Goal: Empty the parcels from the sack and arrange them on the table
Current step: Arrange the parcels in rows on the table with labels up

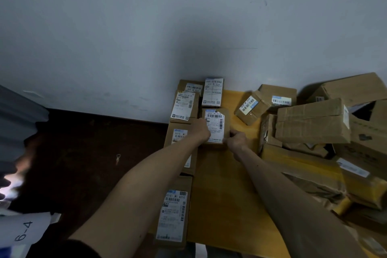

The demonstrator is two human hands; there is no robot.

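Observation:
A small brown parcel (215,123) with a white label lies on the yellow table (222,205). My left hand (202,131) grips its left edge and my right hand (235,139) pinches its lower right corner. Several labelled parcels lie in a column along the table's left edge, among them a long one (173,213) near me, one (180,135) under my left forearm and two at the back (184,106) (213,92). The sack is not clearly in view.
A jumbled heap of cardboard boxes (314,121) fills the table's right side, with two small boxes (251,107) at the back. A grey wall (146,37) stands behind. Dark floor (94,153) lies to the left, with a white sheet marked 6-4 (23,230).

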